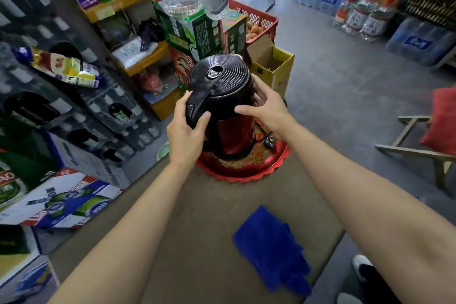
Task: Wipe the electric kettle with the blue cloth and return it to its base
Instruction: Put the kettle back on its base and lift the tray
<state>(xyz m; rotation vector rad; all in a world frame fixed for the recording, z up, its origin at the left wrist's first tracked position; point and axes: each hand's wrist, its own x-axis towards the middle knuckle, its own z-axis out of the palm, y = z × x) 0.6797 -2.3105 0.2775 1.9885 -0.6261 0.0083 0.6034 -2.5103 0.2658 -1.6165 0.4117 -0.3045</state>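
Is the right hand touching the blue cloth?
Apart. The head view shows the right hand on the kettle, while the blue cloth lies alone on the table, nearer the person.

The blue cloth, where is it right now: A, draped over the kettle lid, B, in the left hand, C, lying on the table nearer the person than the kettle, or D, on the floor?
C: the blue cloth lies loose on the table, while both hands hold the kettle.

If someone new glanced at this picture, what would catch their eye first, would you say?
Probably the red electric kettle with its ribbed black lid, at centre on a red tray, with the left hand on its handle and the right hand against its side. Next, the blue cloth lying untouched on the table nearer the person.
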